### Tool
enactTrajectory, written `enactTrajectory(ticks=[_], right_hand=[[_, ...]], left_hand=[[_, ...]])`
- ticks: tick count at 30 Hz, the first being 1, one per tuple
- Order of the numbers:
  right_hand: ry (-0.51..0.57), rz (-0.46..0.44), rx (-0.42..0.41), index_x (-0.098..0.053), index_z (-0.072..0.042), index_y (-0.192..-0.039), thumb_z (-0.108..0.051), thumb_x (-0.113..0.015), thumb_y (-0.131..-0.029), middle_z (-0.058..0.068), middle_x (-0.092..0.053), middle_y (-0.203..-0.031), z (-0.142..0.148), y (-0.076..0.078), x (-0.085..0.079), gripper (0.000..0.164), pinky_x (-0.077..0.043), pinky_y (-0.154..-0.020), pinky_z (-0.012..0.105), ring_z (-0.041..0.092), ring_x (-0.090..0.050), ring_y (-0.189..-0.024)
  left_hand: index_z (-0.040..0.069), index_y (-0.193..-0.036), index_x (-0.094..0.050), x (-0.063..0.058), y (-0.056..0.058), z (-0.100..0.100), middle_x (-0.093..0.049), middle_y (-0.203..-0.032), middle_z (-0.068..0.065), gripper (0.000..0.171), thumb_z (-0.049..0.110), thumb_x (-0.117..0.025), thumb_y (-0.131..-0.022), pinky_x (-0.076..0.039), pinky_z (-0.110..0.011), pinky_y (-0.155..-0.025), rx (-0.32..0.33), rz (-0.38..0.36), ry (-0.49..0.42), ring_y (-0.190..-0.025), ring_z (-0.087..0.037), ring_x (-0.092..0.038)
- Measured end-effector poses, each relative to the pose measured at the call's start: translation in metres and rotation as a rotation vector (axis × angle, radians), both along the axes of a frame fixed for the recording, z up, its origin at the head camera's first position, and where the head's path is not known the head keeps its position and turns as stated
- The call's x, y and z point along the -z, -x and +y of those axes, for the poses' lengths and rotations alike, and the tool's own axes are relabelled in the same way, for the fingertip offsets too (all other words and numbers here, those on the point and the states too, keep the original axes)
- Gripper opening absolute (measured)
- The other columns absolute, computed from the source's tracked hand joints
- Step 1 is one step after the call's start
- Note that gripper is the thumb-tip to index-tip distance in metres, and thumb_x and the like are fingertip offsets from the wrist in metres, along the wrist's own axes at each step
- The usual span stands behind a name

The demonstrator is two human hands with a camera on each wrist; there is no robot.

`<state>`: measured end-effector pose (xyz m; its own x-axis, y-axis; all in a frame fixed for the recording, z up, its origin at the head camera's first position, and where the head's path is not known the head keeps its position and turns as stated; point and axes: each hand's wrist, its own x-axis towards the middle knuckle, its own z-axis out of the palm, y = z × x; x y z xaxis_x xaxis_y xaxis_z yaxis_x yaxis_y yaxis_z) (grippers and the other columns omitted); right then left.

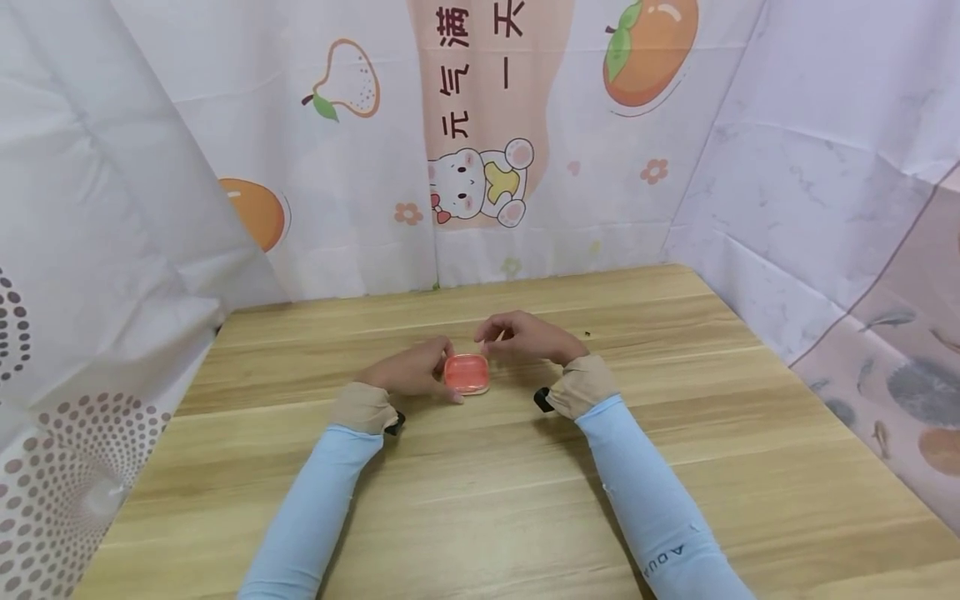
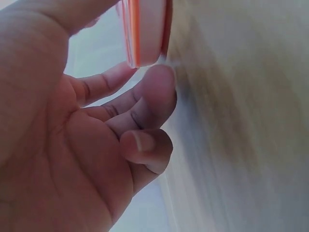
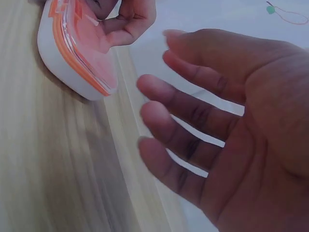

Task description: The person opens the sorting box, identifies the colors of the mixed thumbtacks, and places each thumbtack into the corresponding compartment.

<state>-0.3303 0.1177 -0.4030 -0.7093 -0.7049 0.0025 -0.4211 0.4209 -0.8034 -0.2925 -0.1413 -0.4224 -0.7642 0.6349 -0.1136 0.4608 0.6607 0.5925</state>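
A small rounded box (image 1: 467,374) with a see-through lid and an orange rim sits on the wooden table. Its white lower body (image 3: 67,72) shows in the right wrist view. At the box's left side, my left hand (image 1: 411,369) holds it, the thumb at the near edge and fingertips towards the far side. The left wrist view shows the fingers (image 2: 155,89) curled against the end of the box (image 2: 147,34). Beyond the box's far right corner hovers my right hand (image 1: 531,336), its fingers (image 3: 183,108) spread, loosely bent and apart from the box.
The wood-grain table (image 1: 480,492) reaches a printed curtain (image 1: 360,200) at the back. More curtains hang on the left and right. A tiny dark speck (image 1: 587,333) lies on the table beyond the right wrist. Both wrists carry black devices (image 1: 543,399).
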Motion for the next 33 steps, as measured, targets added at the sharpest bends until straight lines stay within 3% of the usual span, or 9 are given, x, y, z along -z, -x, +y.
enactTrajectory(ticks=[7,14,21,33], right_hand=[[-0.133,-0.007,-0.05,-0.066,-0.015,-0.117,-0.014,-0.075,-0.085,0.001,-0.065,-0.105,-0.004,-0.008,-0.001,0.033,-0.047,-0.082,0.031,0.021,-0.062,-0.094],[-0.159,-0.027,-0.085,-0.064,-0.012,-0.122,-0.012,-0.083,-0.075,0.01,-0.062,-0.109,-0.008,-0.014,-0.001,0.05,-0.049,-0.078,0.034,0.026,-0.062,-0.089],[-0.198,0.037,-0.076,-0.064,-0.014,-0.12,-0.016,-0.087,-0.071,0.01,-0.059,-0.106,-0.01,-0.014,0.001,0.055,-0.048,-0.075,0.032,0.025,-0.061,-0.084],[-0.216,0.137,-0.057,-0.065,-0.016,-0.119,-0.026,-0.089,-0.069,0.005,-0.056,-0.115,-0.012,-0.019,0.004,0.056,-0.048,-0.077,0.029,0.018,-0.062,-0.083]], left_hand=[[0.009,-0.117,-0.043,0.001,-0.003,0.005,-0.057,-0.097,-0.005,0.067,0.045,-0.081,-0.075,-0.043,-0.027,-0.068,0.009,-0.002,-0.008,-0.081,-0.015,-0.049],[0.009,-0.128,-0.042,0.004,-0.003,0.003,-0.053,-0.107,-0.003,0.071,0.049,-0.076,-0.08,-0.045,-0.028,-0.077,0.031,0.014,0.01,-0.092,-0.017,-0.051],[0.01,-0.123,-0.045,0.004,-0.003,0.002,-0.055,-0.104,-0.004,0.065,0.047,-0.077,-0.079,-0.046,-0.028,-0.073,0.026,-0.016,-0.031,-0.089,-0.017,-0.051],[0.004,-0.118,-0.052,0.003,-0.004,0.004,-0.054,-0.099,-0.006,0.06,0.042,-0.079,-0.08,-0.043,-0.03,-0.07,0.045,0.02,-0.041,-0.087,-0.019,-0.048]])
